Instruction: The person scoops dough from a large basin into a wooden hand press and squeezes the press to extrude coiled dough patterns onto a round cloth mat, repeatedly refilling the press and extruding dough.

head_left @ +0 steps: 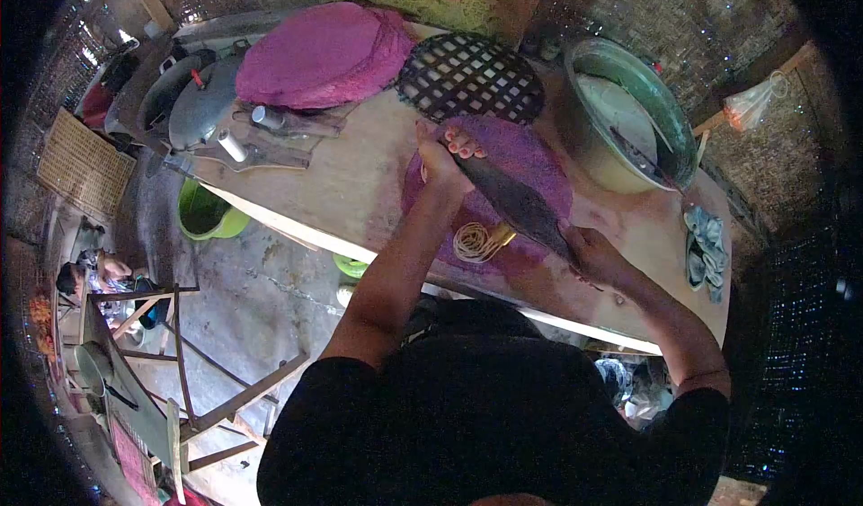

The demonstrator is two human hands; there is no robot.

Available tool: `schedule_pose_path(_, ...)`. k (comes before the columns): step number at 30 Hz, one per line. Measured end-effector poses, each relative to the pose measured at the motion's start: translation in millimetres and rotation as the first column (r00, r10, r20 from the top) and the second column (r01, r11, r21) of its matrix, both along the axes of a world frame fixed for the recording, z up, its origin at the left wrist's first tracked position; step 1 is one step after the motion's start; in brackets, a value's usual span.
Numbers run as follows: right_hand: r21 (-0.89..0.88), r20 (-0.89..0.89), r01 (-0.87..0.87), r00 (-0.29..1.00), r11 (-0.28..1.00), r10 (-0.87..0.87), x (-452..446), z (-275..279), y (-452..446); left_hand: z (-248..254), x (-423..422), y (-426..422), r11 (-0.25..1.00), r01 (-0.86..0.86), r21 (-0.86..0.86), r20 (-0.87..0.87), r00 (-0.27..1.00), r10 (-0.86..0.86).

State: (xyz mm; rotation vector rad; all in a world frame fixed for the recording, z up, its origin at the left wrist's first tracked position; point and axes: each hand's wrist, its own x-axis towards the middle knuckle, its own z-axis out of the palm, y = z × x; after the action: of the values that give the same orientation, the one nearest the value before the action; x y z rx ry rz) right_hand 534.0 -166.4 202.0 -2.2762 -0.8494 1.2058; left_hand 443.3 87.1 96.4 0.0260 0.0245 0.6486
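Dark flat piece [517,202] | far end: left fingers [465,143] | near end: right fingers [582,245]

The place looked like a simple rural workroom with kitchen gear, perhaps a small home workshop; which of these could not be told. Woven walls [719,21], daylight pricking through them, closed it in at the upper right, and a bare, worn floor [243,317] lay at the lower left. A long wooden worktable [360,164] crossed the middle, with large grey cookware [200,106] and stacked pink rounds [310,57] at upper left and a deep basin [598,166] at upper right.
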Motion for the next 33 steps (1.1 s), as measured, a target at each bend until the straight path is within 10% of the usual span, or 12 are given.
schedule_pose_path(2, 0.017, -0.024, 0.040, 0.999, 0.999, -0.040, 14, -13, -5, -1, 10, 3, 0.998, 0.051, 0.034, 0.105, 0.993, -0.054)
schedule_pose_path(5, 0.061, -0.046, 0.077, 0.996, 0.995, -0.075, 18, -6, -9, 32, -4, -9, 0.974, -0.010, 0.224, -0.247, 0.967, 0.066)
schedule_pose_path(9, 0.179, -0.190, 0.124, 0.978, 0.976, -0.089, 27, -17, -19, -12, -31, -5, 0.477, 0.667, 0.573, -0.776, 0.629, 0.053)
schedule_pose_path(23, 0.214, -0.208, 0.155, 0.972, 0.965, -0.110, 49, -26, -16, -18, -30, -50, 0.099, 0.936, 0.338, -0.880, 0.352, -0.320)
schedule_pose_path(26, 0.226, -0.205, 0.169, 0.971, 0.959, -0.123, 54, -30, -15, -32, -33, -50, 0.270, 0.859, 0.434, -0.848, 0.491, -0.201)
schedule_pose_path(27, 0.219, -0.206, 0.180, 0.969, 0.959, -0.135, 56, -32, -15, -38, -33, -46, 0.047, 0.801, 0.596, -0.793, 0.580, 0.187)
schedule_pose_path(31, 0.180, -0.238, 0.213, 0.957, 0.960, -0.168, 56, -31, -13, -37, -60, -49, -0.621, 0.636, 0.458, -0.118, 0.736, 0.667)
schedule_pose_path(33, 0.171, -0.293, 0.217, 0.942, 0.961, -0.161, 54, -27, -12, -25, -72, -60, -0.605, 0.664, 0.439, -0.125, 0.712, 0.691)
